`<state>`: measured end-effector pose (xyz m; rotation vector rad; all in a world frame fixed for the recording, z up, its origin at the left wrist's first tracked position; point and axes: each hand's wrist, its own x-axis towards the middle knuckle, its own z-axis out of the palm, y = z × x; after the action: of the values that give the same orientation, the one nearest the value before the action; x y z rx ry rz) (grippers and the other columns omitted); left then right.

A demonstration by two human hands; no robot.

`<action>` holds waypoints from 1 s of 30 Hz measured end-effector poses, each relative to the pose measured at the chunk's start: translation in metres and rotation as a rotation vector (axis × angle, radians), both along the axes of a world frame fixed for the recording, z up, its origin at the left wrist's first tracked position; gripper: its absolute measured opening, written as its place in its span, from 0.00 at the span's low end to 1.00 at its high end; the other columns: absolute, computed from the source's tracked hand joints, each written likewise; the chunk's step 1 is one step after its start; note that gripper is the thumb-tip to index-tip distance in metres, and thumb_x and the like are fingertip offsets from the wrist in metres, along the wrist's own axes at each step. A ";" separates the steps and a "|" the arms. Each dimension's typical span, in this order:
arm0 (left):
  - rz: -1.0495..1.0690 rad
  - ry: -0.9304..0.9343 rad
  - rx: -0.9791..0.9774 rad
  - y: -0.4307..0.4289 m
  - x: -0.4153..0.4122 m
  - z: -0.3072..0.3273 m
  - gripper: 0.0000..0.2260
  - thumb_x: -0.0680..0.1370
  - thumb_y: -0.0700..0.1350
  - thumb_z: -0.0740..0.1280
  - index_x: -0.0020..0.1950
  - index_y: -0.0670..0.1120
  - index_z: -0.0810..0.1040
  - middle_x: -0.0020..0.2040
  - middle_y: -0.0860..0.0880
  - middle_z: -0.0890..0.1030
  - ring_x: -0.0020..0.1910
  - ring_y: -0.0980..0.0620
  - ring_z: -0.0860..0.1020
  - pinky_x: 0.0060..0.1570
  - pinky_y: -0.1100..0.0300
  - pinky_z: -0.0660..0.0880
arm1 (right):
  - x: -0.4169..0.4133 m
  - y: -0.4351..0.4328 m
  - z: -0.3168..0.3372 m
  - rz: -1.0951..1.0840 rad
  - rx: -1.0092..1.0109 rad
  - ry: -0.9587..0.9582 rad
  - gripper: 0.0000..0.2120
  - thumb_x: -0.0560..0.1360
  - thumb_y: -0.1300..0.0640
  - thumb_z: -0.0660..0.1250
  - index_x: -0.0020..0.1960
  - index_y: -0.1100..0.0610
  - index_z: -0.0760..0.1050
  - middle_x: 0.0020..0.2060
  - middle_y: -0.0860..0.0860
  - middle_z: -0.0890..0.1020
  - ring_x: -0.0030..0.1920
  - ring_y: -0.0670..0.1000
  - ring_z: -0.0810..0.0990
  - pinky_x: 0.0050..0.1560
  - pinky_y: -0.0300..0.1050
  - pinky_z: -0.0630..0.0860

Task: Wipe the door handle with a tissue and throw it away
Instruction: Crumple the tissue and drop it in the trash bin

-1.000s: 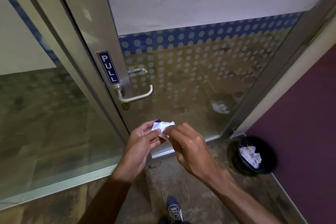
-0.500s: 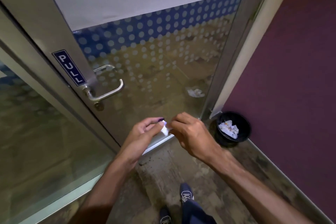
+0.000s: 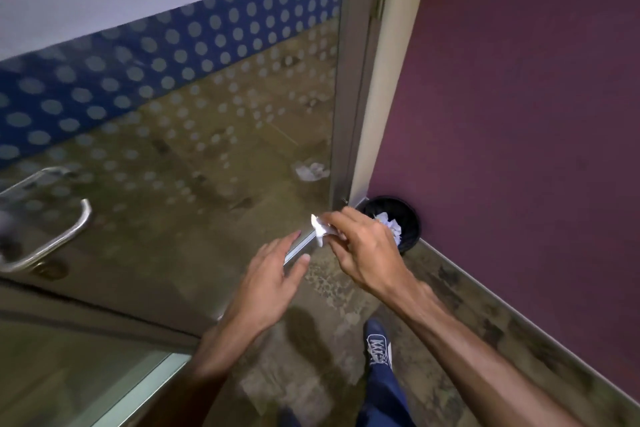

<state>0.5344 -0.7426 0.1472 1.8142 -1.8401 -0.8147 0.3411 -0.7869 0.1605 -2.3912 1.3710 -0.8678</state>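
Two bare hands at centre frame. Right hand [image 3: 363,253] closed around one crumpled white tissue [image 3: 320,229], pinched between thumb and fingertips, the wad poking out to the left of the knuckles. Left hand [image 3: 273,274] just below and to the left, open and empty, fingers loosely spread, not touching the tissue.

One black wastebasket [image 3: 410,229] on the floor right of centre, tucked into the corner where the door frame meets the purple wall [image 3: 519,114], partly hidden behind the right hand. Several crumpled white tissues [image 3: 393,226] already inside; exact number impossible to tell. Held tissue left of the basket rim, not over its opening.

One metal door handle [image 3: 62,236] at the left edge of the frame, lever type, blurred, well apart from both hands. One glass door [image 3: 207,166] filling the left half, with a blue band [image 3: 104,87] of pale dots running from lower left toward upper right and more dots fading below it. One pale crumpled shape [image 3: 311,170] showing in the glass near the door's right edge; reflection or object behind the pane, cannot tell.

One blue sneaker [image 3: 378,345] with white laces low in the frame, right of centre, and one dark blue trouser leg [image 3: 381,395] below it. Mottled brown floor [image 3: 450,322] underneath.
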 end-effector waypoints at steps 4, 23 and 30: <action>-0.125 -0.105 0.009 -0.051 -0.049 -0.031 0.35 0.79 0.65 0.51 0.82 0.48 0.61 0.81 0.48 0.65 0.82 0.49 0.60 0.81 0.54 0.56 | -0.058 -0.045 -0.029 -0.092 0.044 0.027 0.06 0.74 0.55 0.70 0.49 0.56 0.81 0.39 0.49 0.79 0.43 0.53 0.77 0.40 0.53 0.75; -0.320 -0.438 -0.029 -0.286 -0.225 -0.244 0.36 0.82 0.63 0.50 0.85 0.46 0.46 0.84 0.43 0.44 0.84 0.43 0.43 0.81 0.41 0.47 | -0.254 -0.266 -0.254 -0.384 0.516 -0.100 0.15 0.71 0.73 0.67 0.53 0.61 0.82 0.49 0.58 0.83 0.49 0.57 0.82 0.48 0.37 0.69; -0.323 -0.466 0.004 -0.335 -0.244 -0.336 0.35 0.82 0.63 0.49 0.84 0.44 0.50 0.84 0.39 0.54 0.83 0.39 0.53 0.81 0.44 0.47 | -0.271 -0.318 -0.360 -0.563 0.636 -0.310 0.14 0.69 0.74 0.67 0.48 0.62 0.85 0.48 0.57 0.85 0.49 0.56 0.84 0.53 0.49 0.80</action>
<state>0.2900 -1.0777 -0.1890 1.8470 -2.4731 -0.5232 0.0700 -1.1052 -0.1999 -1.3628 1.8592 -0.7254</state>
